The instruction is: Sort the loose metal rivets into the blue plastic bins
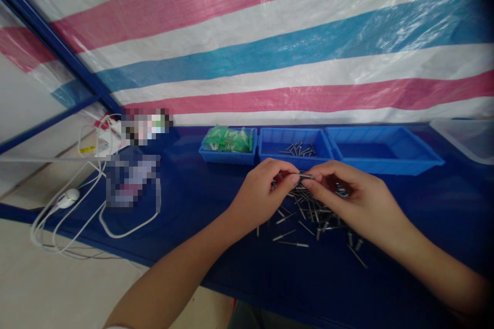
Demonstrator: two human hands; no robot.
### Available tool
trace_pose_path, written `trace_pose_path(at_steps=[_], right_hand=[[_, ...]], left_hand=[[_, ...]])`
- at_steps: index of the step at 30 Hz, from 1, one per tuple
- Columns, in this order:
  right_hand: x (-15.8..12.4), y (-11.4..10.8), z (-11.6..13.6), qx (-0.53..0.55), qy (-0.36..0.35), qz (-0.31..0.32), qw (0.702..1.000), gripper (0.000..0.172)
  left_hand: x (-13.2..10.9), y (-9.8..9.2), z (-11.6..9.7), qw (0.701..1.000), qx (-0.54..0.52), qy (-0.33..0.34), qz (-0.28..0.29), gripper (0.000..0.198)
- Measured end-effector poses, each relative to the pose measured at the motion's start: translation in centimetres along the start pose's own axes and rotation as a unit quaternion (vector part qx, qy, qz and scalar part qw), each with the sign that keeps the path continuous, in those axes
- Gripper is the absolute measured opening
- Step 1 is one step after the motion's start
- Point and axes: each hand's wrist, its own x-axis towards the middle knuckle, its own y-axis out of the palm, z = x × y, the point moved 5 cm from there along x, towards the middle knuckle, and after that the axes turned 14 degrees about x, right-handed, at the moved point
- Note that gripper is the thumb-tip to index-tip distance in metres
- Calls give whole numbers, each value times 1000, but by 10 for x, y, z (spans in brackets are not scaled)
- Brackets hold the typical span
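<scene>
Silver pin (306, 177) sat clamped in your grip — left hand (260, 187) and right hand (357, 190) pinching together, probably to steady both ends — above the loose pin pile (317, 212) on the table (185, 205).

shiny metal rivets (303, 208), smooth plastic bins (389, 165), glossy sheeting (289, 56) (woven-looking plastic).

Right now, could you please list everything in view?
Table: one, blue, centre
Striped sheet: one, pink, white and blue, behind
Frame bars: two, blue, left
Bins: three, blue, table's back
Packets: several, green, left bin
Metal pins: many, grey, middle bin and table
Clear container: one, colourless, back right
Cables: several, white, left
Rounded device: one, white, left
Pixelated patches: two, mixed, left
Floor: one, pale, lower left
Left hand: one, bare, pinching pin
Right hand: one, bare, at same pin
</scene>
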Motion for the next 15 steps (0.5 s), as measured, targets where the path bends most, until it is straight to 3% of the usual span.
trace_pose_path(at_steps=[7, 10, 13, 15], right_hand=[[0, -1, 13, -36, -46, 24, 998, 11], [7, -4, 10, -69, -85, -2, 994, 9], [18, -8, -1, -167, -140, -39, 975, 11], [25, -9, -12, -252, -153, -49, 954, 16]], left_hand=[[-2, 3, -6, 996, 53, 52, 40, 21], [-4, 5, -6, 993, 101, 48, 36, 27], [-6, 8, -9, 984, 164, 55, 43, 42], [-8, 10, -11, 976, 199, 64, 55, 41]])
